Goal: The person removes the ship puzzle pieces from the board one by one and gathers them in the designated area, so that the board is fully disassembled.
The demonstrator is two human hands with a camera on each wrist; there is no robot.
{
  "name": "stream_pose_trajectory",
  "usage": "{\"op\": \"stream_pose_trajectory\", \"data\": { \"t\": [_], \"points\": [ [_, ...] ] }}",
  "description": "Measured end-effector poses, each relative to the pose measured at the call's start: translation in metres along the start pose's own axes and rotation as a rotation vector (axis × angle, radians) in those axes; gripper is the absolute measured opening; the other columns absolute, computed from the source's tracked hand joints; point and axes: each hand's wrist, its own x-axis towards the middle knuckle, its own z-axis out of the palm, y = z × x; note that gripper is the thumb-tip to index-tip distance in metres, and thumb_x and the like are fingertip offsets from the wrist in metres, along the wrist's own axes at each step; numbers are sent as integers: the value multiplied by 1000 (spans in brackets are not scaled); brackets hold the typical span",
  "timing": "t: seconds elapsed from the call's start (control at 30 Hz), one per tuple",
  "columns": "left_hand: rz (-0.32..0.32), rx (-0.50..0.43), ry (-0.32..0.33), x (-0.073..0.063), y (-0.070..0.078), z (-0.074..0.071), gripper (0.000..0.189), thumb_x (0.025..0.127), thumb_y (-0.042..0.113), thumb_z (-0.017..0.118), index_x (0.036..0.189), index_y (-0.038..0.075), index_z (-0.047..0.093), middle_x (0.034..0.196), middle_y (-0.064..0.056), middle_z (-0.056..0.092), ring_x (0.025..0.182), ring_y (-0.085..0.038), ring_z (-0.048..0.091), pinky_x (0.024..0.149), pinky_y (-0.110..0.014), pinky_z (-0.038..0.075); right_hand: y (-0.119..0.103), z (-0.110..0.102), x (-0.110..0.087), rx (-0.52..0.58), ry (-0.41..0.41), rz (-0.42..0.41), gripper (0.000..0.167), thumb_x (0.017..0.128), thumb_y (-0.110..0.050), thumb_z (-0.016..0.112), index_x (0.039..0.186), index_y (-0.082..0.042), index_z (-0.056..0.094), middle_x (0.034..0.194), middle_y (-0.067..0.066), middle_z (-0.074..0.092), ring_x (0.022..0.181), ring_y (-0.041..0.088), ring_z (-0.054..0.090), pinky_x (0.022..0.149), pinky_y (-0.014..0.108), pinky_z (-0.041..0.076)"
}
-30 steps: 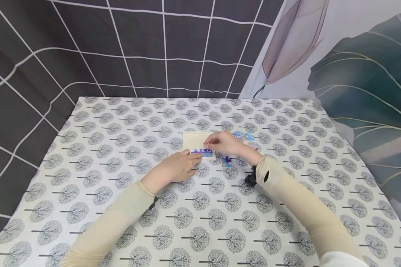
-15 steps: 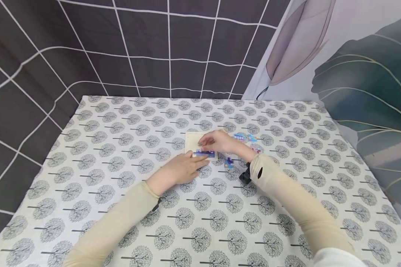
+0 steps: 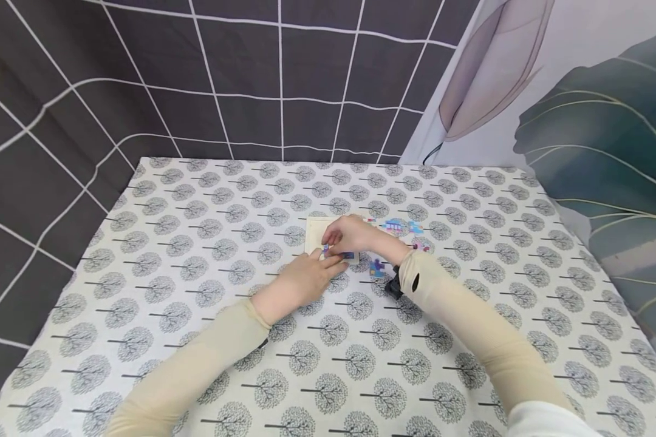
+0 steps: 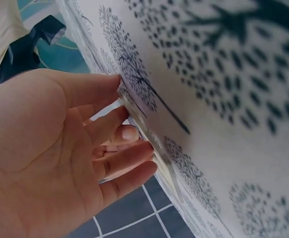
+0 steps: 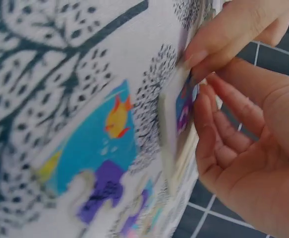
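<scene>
A pale square puzzle tray (image 3: 314,227) lies on the table, with purple and blue puzzle pieces (image 3: 348,255) along its near side, partly covered by the hands. My left hand (image 3: 304,278) rests on the tray's near left edge with fingers extended. In the left wrist view, its thumb and fingertips touch the thin tray edge (image 4: 156,151). Above the tray, my right hand (image 3: 352,234) pinches a small purple puzzle piece (image 3: 325,247) near the left fingertips. The right wrist view shows both hands meeting over the tray (image 5: 168,116); the pinched piece is mostly hidden there.
Right of the tray lie loose puzzle pieces: a blue and purple one (image 3: 377,267) bearing an orange fish, bluish ones (image 3: 395,226) farther back, and a pinkish one (image 3: 422,244) near the right wrist. A tree-print cloth (image 3: 240,230) covers the table. A dark grid curtain (image 3: 240,115) hangs behind.
My right hand has moved left and down over the tray with the piece, reaching the left fingertips. My left hand stays at the tray edge. The head view has shifted slightly.
</scene>
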Motion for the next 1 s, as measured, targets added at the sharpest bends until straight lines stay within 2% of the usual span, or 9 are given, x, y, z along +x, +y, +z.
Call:
{"op": "stream_pose_trajectory", "data": {
  "t": [0.17,0.33,0.43,0.53,0.73,0.9,1.0],
  "points": [
    [-3,-19,3,0,-2,1,52,98,22,44,148,26,28,154,4,22,141,-24,19,104,-44,40,-11,-4,4,-70,-46,45,24,73,-15,77,94,-6,70,87,3,70,81,15,63,80,27,51],
    [8,-38,-2,-1,-2,-1,54,96,20,47,147,25,30,154,4,22,141,-24,19,103,-45,40,-14,-7,9,-49,-125,104,23,72,-10,76,94,-6,70,87,3,68,82,15,61,80,27,50],
    [7,-37,-4,0,-2,-1,54,96,21,47,147,26,30,154,5,22,140,-25,21,103,-45,40,-13,-7,10,-29,-145,124,25,71,-9,76,95,-6,69,90,4,67,85,16,59,82,27,50],
    [13,-33,-3,0,-2,-2,54,97,21,46,147,27,29,154,5,22,140,-25,20,104,-47,39,-11,-8,9,-10,-131,88,25,71,-6,76,94,-5,68,91,5,67,86,17,60,82,26,50],
    [24,-28,-18,-1,-3,-4,52,98,23,43,148,26,28,155,6,20,142,-26,16,107,-49,34,1,-7,3,47,-83,-61,24,73,-2,73,96,-1,67,89,9,69,83,18,64,78,23,54],
    [30,-26,-36,-2,-6,-1,52,99,27,42,148,27,26,155,8,18,143,-26,11,109,-52,30,9,-8,0,58,-97,-109,31,74,-3,73,105,-1,67,96,8,70,88,18,65,80,23,54],
    [31,-29,-39,-1,-7,1,52,99,28,42,148,28,25,155,8,17,143,-27,11,109,-52,29,12,-10,-1,59,-125,-128,35,75,2,70,109,-1,66,101,9,69,92,19,64,83,24,53]
  ]
}}
